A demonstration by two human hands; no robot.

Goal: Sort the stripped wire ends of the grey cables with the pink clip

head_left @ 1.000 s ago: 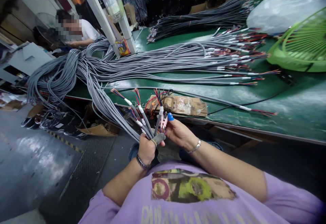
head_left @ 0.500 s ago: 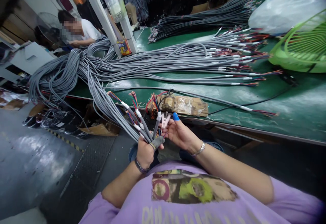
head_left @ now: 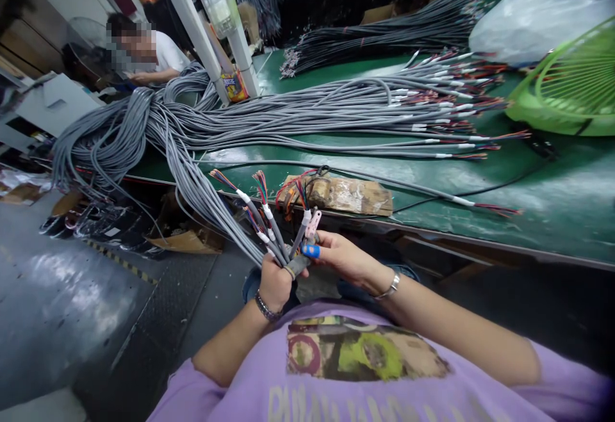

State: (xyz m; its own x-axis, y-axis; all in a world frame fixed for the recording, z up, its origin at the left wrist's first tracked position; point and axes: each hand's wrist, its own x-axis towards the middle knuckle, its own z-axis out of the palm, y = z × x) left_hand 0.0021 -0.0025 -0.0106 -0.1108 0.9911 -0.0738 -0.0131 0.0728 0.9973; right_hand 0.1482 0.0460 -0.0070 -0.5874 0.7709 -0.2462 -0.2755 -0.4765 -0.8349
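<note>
My left hand (head_left: 276,286) is closed around several grey cables (head_left: 273,233), whose white-banded ends fan upward with coloured wires spread at the tips. A grey cover sits on its thumb (head_left: 298,266). Close beside it, my right hand (head_left: 343,259) has its fingers pinched together, the thumb wearing a blue finger cover (head_left: 311,251). A small pink clip (head_left: 313,222) sticks up from those fingertips, next to the rightmost upright cable. Its lower end is hidden by the fingers.
On the green bench (head_left: 480,217) lie a long bundle of grey cables (head_left: 288,114), dark cables (head_left: 384,34) and a taped wooden block (head_left: 355,196). A green fan (head_left: 571,89) and plastic bag (head_left: 533,12) stand right. A co-worker (head_left: 166,54) sits far left.
My right thumb has come down from pointing up and now presses in by the cables. The pink clip has turned more upright. The left hand keeps its hold on the cables.
</note>
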